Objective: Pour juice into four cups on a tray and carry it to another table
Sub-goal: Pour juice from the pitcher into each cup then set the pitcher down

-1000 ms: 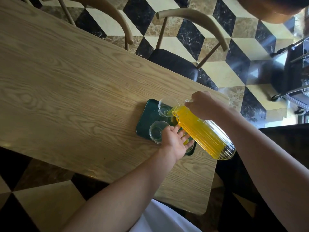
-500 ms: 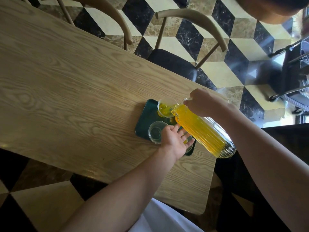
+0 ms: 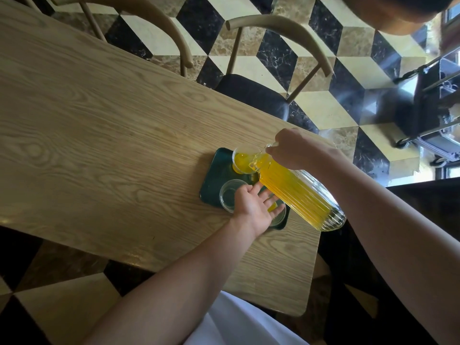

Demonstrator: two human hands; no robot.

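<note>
My right hand (image 3: 296, 150) grips the neck of the ribbed glass pitcher (image 3: 298, 192), tipped so its long axis runs from its base near me to the spout over the far cup (image 3: 242, 159), where juice is collecting. My left hand (image 3: 256, 202) lies flat, fingers spread, on the green tray (image 3: 214, 175) at the desk (image 3: 99, 120) edge, holding nothing, just beside the near empty cup (image 3: 230, 194). That empty cup sits nearer me than the spout; I judge it comes next.

Cube-patterned marble floor (image 3: 251, 68), wooden table (image 3: 99, 125), two chairs (image 3: 251, 95).
</note>
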